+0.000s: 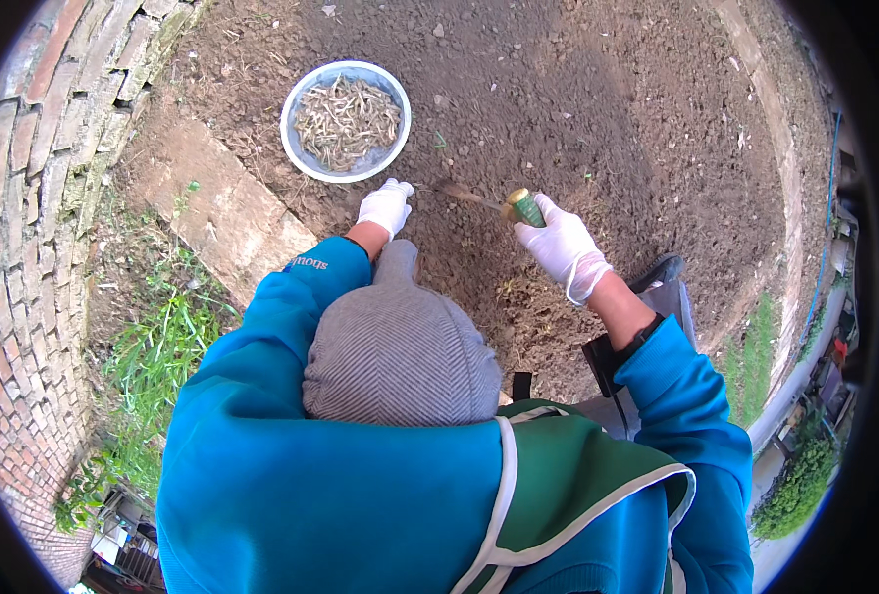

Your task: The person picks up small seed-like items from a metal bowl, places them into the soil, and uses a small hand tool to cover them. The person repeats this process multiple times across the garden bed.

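Observation:
My left hand [386, 208], in a white glove, is low over the brown soil just below a round basin; its fingers are bent, and whether they pinch something cannot be told. My right hand [562, 241], gloved too, is closed on the green handle of a small digging tool [526, 209]. The tool's thin shaft and brown, blurred head point left, towards my left hand, at the soil. In the pale plastic basin [289, 152] lie many thin, whitish-brown pieces that look like roots or pods; they cover most of its bottom.
A brick wall [31, 223] runs along the left. A flat slab [220, 204] lies beside the basin, with green grass [164, 349] below it. Loose soil [528, 96] with small stones stretches ahead and right. At far right are a pale edging strip [781, 163] and a blue hose or cord [829, 200].

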Motion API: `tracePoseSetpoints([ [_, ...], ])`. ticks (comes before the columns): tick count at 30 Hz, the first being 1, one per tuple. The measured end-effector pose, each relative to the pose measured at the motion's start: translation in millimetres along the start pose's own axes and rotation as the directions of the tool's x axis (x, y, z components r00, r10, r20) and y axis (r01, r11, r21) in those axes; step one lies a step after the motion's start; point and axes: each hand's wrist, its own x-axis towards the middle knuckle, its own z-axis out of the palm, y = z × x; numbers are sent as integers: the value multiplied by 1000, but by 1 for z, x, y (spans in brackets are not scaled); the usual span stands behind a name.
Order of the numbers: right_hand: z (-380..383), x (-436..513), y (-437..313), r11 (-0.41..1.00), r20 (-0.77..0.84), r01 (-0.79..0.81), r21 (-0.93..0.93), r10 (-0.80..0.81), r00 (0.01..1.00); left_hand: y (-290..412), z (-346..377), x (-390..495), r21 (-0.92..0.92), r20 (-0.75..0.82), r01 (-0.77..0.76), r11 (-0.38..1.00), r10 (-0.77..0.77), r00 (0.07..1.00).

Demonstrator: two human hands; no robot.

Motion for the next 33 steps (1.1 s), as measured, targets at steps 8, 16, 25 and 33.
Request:
tracePoseSetpoints([
  [8,0,-1,-6,998,29,21,-59,-20,999,18,0,3,78,341,-52,996,22,940],
  [16,-3,4,-4,994,35,42,-101,-38,999,19,-8,5,69,489,-164,984,109,865],
  [25,-80,2,2,973,-58,-112,204,126,990,-35,-54,-31,-166,272,-72,984,116,955],
  [33,-76,21,-7,992,-85,-80,95,88,992,-44,-82,-34,-377,289,93,922,22,957],
])
